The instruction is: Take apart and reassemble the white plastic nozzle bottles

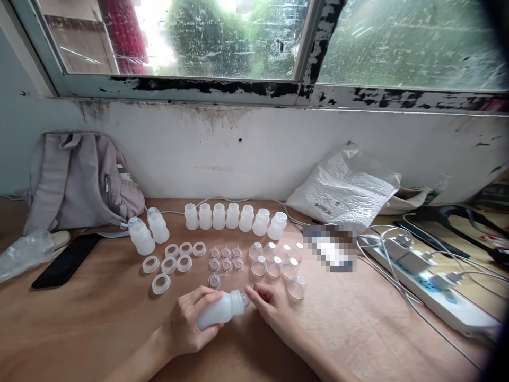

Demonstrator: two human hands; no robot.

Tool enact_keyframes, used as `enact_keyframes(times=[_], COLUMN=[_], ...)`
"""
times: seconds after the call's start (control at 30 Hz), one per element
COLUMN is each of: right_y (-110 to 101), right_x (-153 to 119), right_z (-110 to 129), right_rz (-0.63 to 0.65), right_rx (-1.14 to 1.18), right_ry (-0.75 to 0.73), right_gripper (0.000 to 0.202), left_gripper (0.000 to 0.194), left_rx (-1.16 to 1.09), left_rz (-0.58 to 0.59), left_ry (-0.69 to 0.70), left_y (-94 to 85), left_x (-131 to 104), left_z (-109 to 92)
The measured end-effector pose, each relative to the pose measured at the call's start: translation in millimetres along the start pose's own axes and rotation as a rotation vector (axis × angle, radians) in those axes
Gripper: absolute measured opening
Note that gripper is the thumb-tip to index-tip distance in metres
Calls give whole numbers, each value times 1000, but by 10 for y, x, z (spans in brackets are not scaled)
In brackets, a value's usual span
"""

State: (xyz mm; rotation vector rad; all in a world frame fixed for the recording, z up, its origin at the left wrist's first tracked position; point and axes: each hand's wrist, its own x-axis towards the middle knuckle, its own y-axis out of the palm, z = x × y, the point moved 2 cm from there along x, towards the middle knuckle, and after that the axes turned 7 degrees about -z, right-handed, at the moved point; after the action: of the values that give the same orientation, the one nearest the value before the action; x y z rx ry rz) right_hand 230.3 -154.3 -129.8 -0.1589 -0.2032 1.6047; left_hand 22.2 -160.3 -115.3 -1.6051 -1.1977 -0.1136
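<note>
My left hand [194,321] is wrapped round a frosted white baby bottle [217,312], which lies tilted on its side with its mouth to the right. A collar ring [238,302] sits on its neck, and a clear bottle nipple [246,301] sticks out of it. At the nipple is my right hand [272,305], its fingers curled and the thumb against the tip; the exact grip is partly hidden. Just beyond my hands lie several clear nipples [226,264], white collar rings [161,284] and clear domed caps [296,288].
Several open bottles [233,216] stand in a row at the back. Two bottles with tops [142,237] stand left of them. A backpack [73,180] and black phone [66,261] lie left. A power strip [433,289] with cables and a silver bag [345,185] are right.
</note>
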Motion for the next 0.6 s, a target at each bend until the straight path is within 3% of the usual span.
enact_keyframes(times=[0.17,0.37,0.6], right_y=[-45,-33,-60], right_x=[-37,-33,-36], right_z=[87,60,112], right_rz=[77,90,88], right_rx=[-47,-84,-152], right_ry=[-89,-54,-136], right_gripper=[28,41,32], left_gripper=[47,49,49], left_rx=[-14,-26,-56], left_rz=[16,24,27], left_ry=[-16,6,-72], left_y=[-8,31,24], left_x=[5,-12,-41], left_z=[4,-2,26])
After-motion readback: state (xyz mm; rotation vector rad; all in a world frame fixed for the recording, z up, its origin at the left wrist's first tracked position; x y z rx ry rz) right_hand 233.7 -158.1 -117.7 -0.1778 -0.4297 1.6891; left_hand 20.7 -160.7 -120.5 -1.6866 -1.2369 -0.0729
